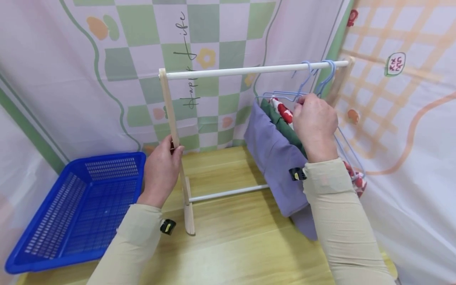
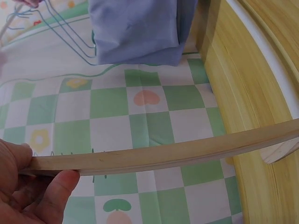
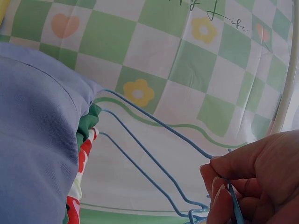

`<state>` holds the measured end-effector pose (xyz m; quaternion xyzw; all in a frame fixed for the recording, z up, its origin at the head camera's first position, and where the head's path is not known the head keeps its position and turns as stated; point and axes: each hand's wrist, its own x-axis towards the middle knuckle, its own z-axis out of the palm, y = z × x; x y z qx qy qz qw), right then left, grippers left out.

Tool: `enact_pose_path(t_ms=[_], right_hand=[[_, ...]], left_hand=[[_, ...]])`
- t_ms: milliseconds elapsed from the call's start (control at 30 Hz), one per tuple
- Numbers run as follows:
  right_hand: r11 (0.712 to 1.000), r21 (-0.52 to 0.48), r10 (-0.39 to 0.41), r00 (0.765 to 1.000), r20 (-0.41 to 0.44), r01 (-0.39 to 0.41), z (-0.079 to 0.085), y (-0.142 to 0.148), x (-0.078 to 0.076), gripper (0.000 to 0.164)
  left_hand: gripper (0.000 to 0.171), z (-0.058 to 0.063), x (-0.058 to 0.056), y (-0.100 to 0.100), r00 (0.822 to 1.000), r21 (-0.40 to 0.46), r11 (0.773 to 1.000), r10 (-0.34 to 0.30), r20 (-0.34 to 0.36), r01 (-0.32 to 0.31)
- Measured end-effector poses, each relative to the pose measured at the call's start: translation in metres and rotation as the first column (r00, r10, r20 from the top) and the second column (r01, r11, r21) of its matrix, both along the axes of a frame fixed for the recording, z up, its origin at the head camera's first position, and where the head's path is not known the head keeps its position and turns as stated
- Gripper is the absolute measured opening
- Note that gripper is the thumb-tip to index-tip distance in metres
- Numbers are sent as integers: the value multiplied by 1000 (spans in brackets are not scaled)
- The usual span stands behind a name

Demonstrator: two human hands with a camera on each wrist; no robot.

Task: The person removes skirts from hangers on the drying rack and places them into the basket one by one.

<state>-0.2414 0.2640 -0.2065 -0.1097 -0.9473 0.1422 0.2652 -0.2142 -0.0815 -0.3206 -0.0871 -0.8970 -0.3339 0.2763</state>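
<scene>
My left hand (image 1: 160, 172) grips the left wooden upright (image 1: 169, 109) of a small clothes rack, fingers and thumb around it at mid-height. At the rack's right end, my right hand (image 1: 315, 120) pinches a blue wire hanger (image 3: 159, 122) near its neck. From this hanger droops a lavender garment (image 1: 274, 158), in front of a green garment (image 1: 287, 132) and a red-and-white patterned one (image 1: 283, 111) on other blue hangers. Blue hooks (image 1: 329, 65) loop over the white top rail (image 1: 246, 71). Part of the hanging clothes is hidden behind my right forearm.
An openwork blue plastic basket (image 1: 141, 174) stands to the left on the wood-grain table (image 1: 228, 245). The rack has a white lower bar (image 1: 228, 192) and a wooden foot (image 1: 190, 223). Printed curtains (image 1: 203, 23) hang close behind and at both sides.
</scene>
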Motion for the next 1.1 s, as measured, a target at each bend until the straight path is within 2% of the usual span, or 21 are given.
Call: enact_pose_path(t_ms=[167,600,1100], right_hand=[[1000,5,22,1000,-18,-22,0,-4,2,38],[999,36,38,998,-46,-36,0,-17,3,34],[996,34,86,994,-65,-84,-4,-31,7,29]], left_hand=[[28,0,0,-1,1000,-4,1000,0,-19,0],[31,1,-1,0,1000,7,1000,-10,9,10],[28,1,1,0,1000,-3,1000,-6,-12,6]])
